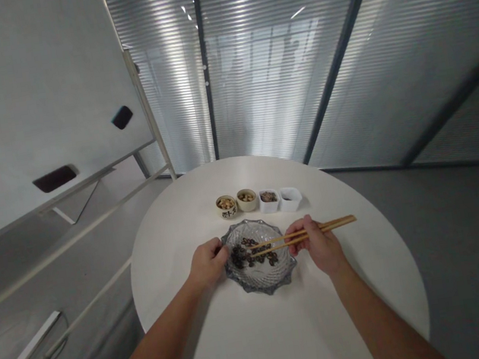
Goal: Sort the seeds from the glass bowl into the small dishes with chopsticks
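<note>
A scalloped glass bowl (277, 280) sits on the round white table, with dark seed-like pieces (238, 256) spread over its left and middle. My left hand (208, 263) is closed on the bowl's left rim, thumb uppermost. In my right hand (317, 244), closed around them, is a pair of wooden chopsticks (336, 223). Their thin tips reach leftward over the bowl to the dark pieces, slightly apart from each other. Whether a piece is pinched between the tips is too small to tell.
Behind the bowl stand two round cups, one (226, 206) with dark lettering and one plain (247, 200), both holding light-brown pieces. Beside them are a white square dish (268, 200) of brownish bits and another white dish (290, 199). A whiteboard (42, 95) rises at left.
</note>
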The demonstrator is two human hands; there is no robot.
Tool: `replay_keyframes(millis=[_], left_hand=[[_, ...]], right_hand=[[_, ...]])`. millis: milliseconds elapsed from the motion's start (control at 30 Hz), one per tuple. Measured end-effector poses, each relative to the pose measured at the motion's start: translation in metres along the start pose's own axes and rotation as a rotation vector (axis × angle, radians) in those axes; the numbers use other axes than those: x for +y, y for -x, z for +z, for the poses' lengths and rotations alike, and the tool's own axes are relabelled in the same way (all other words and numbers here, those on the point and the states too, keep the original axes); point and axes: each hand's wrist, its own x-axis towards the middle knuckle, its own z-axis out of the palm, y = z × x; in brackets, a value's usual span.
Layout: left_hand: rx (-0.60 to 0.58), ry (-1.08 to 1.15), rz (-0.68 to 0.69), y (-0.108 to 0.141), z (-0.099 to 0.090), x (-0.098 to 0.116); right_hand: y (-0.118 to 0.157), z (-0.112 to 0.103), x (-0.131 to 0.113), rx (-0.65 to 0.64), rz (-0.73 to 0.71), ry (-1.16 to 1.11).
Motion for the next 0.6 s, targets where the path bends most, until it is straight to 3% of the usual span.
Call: replay_keyframes(millis=[100, 367, 500, 600], left_hand=[[0.008, -0.019, -0.006, 0.001, 0.000, 0.001], [0.010, -0.028, -0.040, 0.001, -0.001, 0.005], [0.015, -0.045, -0.043, 0.001, 0.000, 0.005], [0.008, -0.061, -0.044, 0.000, 0.000, 0.004]], right_hand=[[0.001, -0.003, -0.001, -0.012, -0.031, 0.115], [-0.001, -0.012, -0.012, -0.218, -0.061, 0.411], [0.000, -0.004, -0.016, -0.232, -0.177, 0.487], [0.005, 0.000, -0.016, -0.198, -0.174, 0.505]])
